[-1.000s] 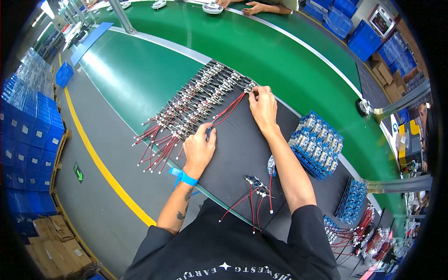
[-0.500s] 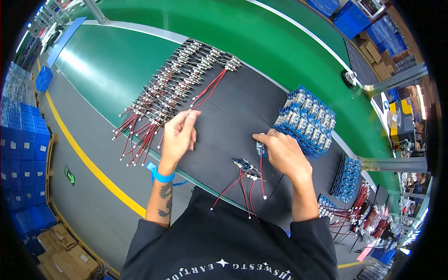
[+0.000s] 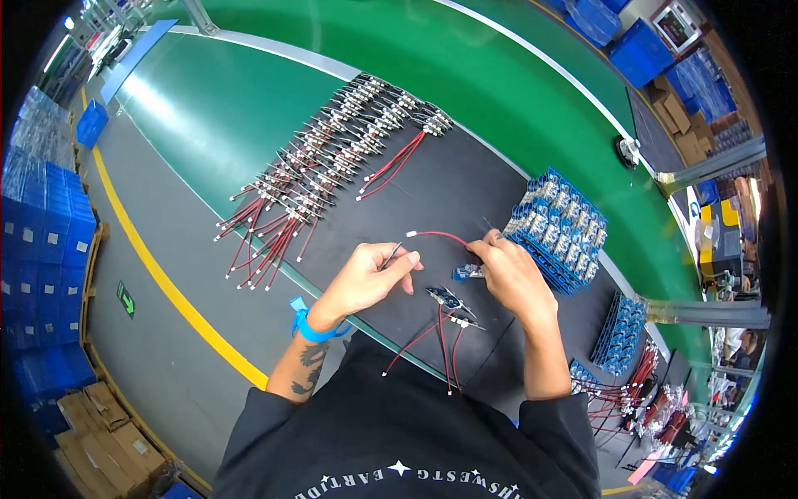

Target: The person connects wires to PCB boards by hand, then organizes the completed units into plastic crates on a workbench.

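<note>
Between the fingers of my right hand (image 3: 517,281) is a red wire cable (image 3: 440,235), its white plug end pointing left. Beside that hand's fingertips a small blue circuit board (image 3: 468,272) lies on the dark mat. Just left of the plug, my left hand (image 3: 376,276) is closed in a pinch; a thin dark sliver shows at its fingers, too small to name. In front of me, nearer than both hands, a few boards with red wires (image 3: 449,298) rest on the mat, their leads reaching the table's near edge.
Rows of wired boards (image 3: 332,154) cover the mat's far left, their red leads hanging over the edge. Stacked blue boards (image 3: 559,224) stand right of my right hand. Farther right are another board stack (image 3: 619,333), bundled red wires (image 3: 644,366) and a metal post (image 3: 706,313).
My left hand has moved right and nearer to me, close to my right hand. The red cable in my right hand has swung from hanging toward me to pointing left. The view has shifted slightly.
</note>
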Demonstrator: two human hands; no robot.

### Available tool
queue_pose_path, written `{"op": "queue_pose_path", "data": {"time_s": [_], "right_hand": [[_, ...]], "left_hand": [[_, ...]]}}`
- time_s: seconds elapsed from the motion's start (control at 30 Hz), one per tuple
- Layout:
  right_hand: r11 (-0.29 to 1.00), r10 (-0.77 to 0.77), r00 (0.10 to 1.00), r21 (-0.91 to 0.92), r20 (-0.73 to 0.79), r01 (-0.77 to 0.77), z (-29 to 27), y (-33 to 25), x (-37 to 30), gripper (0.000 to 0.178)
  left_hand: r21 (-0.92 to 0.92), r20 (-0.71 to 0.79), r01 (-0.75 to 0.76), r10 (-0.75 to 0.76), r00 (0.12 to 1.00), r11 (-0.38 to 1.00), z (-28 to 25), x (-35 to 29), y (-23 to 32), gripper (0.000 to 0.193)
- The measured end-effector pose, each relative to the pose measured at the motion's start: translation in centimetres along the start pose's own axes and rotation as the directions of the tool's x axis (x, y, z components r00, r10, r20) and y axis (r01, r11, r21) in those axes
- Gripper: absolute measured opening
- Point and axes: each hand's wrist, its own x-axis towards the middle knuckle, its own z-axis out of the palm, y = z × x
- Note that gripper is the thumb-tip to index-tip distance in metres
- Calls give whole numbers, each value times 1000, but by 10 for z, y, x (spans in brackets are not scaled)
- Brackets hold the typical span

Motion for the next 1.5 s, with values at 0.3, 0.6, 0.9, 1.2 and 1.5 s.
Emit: {"op": "queue_pose_path", "data": {"time_s": [0.3,0.6,0.9,1.2,1.5], "right_hand": [[995,40,993,83,108,-49,1,4,-2,19],[986,47,982,151,181,-75,-3,8,-8,20],[899,182,981,415,-64,-140,19,-8,43,9],[897,252,878,439,-408,-53,43,-14,87,9],[938,238,760,347,-605,-17,65,25,153,8]], "left_hand": [[-156,23,75,-72,997,985,-5,1,0,29],[-155,-17,22,-25,1000,988,-3,3,-1,28],[281,-229,21,46,972,960,-17,-3,0,28],[694,-392,69,296,871,717,-6,-17,1,20],[812,-479,45,621,620,582,-17,16,-7,11]]}}
